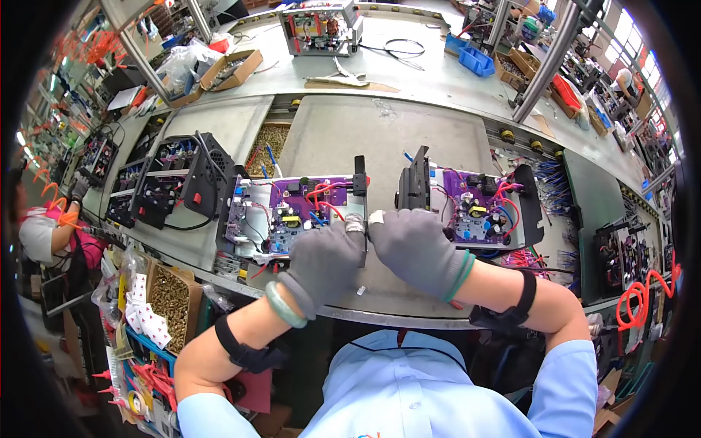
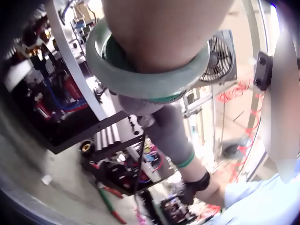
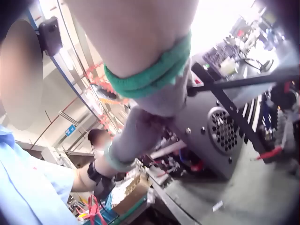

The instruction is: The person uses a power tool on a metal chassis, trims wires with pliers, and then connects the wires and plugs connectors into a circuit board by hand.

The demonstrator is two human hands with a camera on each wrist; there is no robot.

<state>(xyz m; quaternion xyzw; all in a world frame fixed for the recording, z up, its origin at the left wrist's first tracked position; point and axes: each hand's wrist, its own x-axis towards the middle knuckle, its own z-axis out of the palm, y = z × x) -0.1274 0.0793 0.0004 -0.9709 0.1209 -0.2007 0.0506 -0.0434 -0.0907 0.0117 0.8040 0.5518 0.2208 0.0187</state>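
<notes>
Both hands wear grey gloves and meet near the middle of the bench. My left hand (image 1: pixel 328 252) and my right hand (image 1: pixel 416 247) have curled fingers, with fingertips together at the near edge of a black end panel (image 1: pixel 360 179). They grip along that edge; the exact pinch is hidden behind the knuckles. Round fan holes show in the panel (image 3: pixel 197 131) in the right wrist view. The panel stands upright at the right end of an uncased unit with a purple circuit board (image 1: pixel 310 193). Just right of my hands is a second purple-board unit (image 1: pixel 478 208).
Black-cased units (image 1: pixel 182 179) stand at the left, and a dark green board (image 1: pixel 600 219) lies at the right. A carton of brass-coloured fasteners (image 1: pixel 174 310) sits below the bench edge. Red-and-green-handled pliers (image 2: pixel 110 204) lie near the second unit. Another person (image 1: pixel 51 237) works at far left.
</notes>
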